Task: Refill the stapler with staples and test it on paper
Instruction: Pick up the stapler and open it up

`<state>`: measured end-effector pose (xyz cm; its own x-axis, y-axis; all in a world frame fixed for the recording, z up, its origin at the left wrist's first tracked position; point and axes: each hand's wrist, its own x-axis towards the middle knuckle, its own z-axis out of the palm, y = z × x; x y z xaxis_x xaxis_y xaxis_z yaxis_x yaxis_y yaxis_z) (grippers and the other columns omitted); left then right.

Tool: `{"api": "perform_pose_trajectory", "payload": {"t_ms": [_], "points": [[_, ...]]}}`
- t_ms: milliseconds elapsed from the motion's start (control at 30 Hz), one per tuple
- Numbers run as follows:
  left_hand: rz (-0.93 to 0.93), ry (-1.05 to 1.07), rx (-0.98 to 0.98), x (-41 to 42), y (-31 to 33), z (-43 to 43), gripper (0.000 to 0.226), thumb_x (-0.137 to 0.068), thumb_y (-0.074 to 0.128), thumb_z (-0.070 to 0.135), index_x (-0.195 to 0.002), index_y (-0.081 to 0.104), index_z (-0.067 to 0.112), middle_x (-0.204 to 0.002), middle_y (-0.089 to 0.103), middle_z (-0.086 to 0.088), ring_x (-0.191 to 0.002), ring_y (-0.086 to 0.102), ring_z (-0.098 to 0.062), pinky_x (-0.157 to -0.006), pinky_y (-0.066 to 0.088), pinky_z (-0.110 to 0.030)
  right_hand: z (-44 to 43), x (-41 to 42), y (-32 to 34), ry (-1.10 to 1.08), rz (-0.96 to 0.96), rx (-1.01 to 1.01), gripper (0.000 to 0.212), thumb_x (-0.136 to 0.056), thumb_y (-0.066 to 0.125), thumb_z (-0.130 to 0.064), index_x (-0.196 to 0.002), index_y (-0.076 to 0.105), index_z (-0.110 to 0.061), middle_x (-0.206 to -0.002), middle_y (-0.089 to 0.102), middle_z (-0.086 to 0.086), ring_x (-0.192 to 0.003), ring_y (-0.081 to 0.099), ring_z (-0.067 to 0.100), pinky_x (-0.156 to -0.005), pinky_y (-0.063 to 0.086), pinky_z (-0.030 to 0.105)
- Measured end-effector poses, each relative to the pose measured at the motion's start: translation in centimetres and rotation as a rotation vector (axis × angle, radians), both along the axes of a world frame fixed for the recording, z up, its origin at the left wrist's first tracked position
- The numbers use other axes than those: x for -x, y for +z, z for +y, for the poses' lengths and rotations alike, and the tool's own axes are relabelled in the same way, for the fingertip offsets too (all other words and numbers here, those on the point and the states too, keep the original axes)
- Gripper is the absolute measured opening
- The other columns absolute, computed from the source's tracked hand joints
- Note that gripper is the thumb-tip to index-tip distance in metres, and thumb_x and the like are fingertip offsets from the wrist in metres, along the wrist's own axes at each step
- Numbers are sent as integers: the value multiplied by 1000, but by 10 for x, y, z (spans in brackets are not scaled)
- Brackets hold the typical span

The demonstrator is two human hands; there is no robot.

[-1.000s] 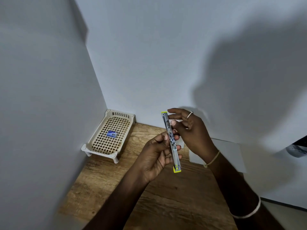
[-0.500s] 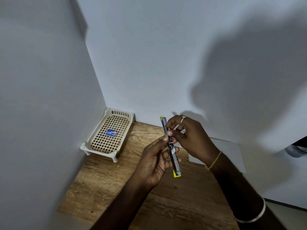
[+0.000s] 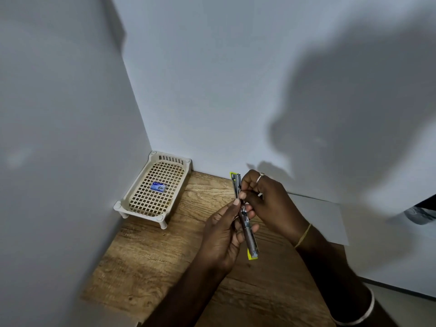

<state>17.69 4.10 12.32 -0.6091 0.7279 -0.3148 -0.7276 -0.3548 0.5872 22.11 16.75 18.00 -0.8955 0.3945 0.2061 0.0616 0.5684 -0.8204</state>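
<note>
Compared with a second ago, the right hand (image 3: 269, 204) has slid down the stapler (image 3: 249, 236). It was up by the top end before; now its thumb and forefinger are pinching around the middle, right next to the left thumb. That leaves the yellow-green top tip sticking out clear above the fingers. The stapler itself has barely moved, same steep tilt, and the tray hasn't budged.

The stapler is folded open into one long metal strip with a yellow-green bit at each end, and it's held up off the table (image 3: 146, 260) between both hands. The left hand (image 3: 221, 237) grips it from the left, thumb on top and fingers curled round behind the lower half. The right hand comes in from the other side, fingers bent in and pinching the middle. Can't tell if there's a strip of staples in that pinch, it's too small to make out. The near end of the stapler pokes out below the left hand's fingers.

The table is wood-grain and tucked into a corner of plain white walls (image 3: 212, 90). A cream plastic tray (image 3: 132, 197) with a grid bottom sits in the corner, with a little blue staple box (image 3: 158, 187) lying in it, well apart from the hands. A white sheet of paper (image 3: 325, 215) lies flat on the table under the right wrist. There's a big shadow (image 3: 354, 114) of the person on the back wall.
</note>
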Motion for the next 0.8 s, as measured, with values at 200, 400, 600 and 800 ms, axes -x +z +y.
{"api": "perform_pose_trajectory", "payload": {"t_ms": [200,400,600,800], "points": [[-17,96,-29,16,1,1,23,-93,66,21,-100,75,2,-80,70,-11,-68,68,-19,-61,61,-29,-12,-13,-5,6,87,-24,27,-86,61,13,-81,57,-14,-78,66,-6,-62,67,8,-59,47,11],[25,90,-43,19,2,3,19,-89,70,21,-95,78,5,-85,73,-12,-73,71,-19,-66,61,-30,-12,-11,-8,-105,101,-35,33,-87,75,-12,-107,62,-34,-86,67,-9,-63,69,8,-65,52,16],[70,57,-17,19,-1,2,22,-90,69,23,-104,80,9,-98,78,-11,-89,76,-18,-72,61,-29,-4,-9,-6,-99,44,-178,34,-91,73,-20,-121,67,-34,-95,63,-10,-78,65,0,-70,45,5],[48,87,-5,22,-3,3,21,-90,68,24,-98,81,10,-99,78,-13,-86,75,-18,-74,62,-30,-11,-15,-9,-93,124,-196,12,-88,77,-27,-86,65,-29,-86,62,-12,-68,65,4,-63,46,14]]}}
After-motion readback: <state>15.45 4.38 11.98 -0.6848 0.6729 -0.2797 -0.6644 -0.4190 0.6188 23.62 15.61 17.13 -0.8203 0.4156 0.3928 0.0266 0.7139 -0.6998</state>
